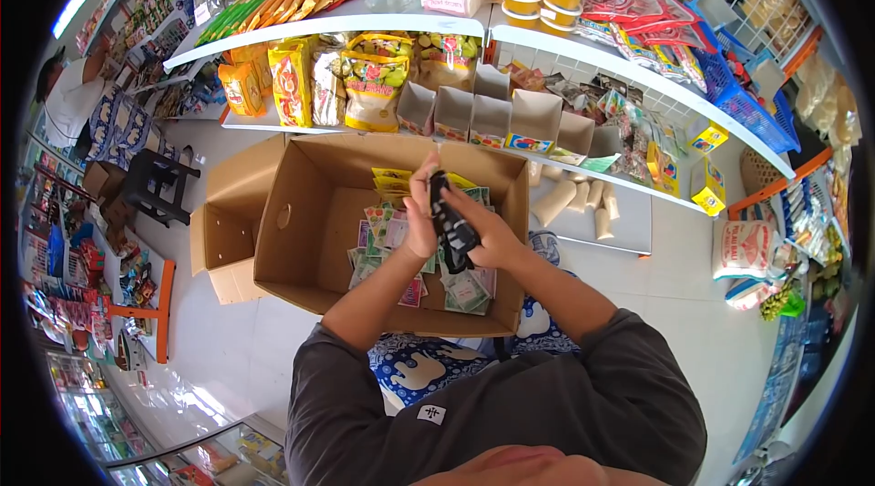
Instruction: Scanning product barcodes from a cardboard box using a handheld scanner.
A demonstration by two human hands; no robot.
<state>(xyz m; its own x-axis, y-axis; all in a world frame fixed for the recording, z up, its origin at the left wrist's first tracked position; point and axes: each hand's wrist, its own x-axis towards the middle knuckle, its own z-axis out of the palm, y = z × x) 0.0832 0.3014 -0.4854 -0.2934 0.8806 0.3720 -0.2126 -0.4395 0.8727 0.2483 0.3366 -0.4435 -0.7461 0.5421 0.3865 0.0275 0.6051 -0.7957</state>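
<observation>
Both hands meet above the large open cardboard box (301,267) in front of me. Between them is a black item with pale markings (454,223); its exact kind is unclear. My right hand (495,233) grips it from the right, fingers laid across its upper part. From the other side, my left hand (420,216) presses against it with fingers pointing up. Below the hands, inside the box, lie several green and white sachets (467,291). Yellow packets (392,180) stand near the box's far wall, and a pink packet (411,293) lies near the front.
A smaller open carton (236,233) adjoins the box on the left. Beyond the box, a shelf holds snack bags (374,79) and small open display boxes (491,117). Tan wrapped rolls (555,201) rest on the low shelf. A black stool (160,185) and a person (75,100) are at left.
</observation>
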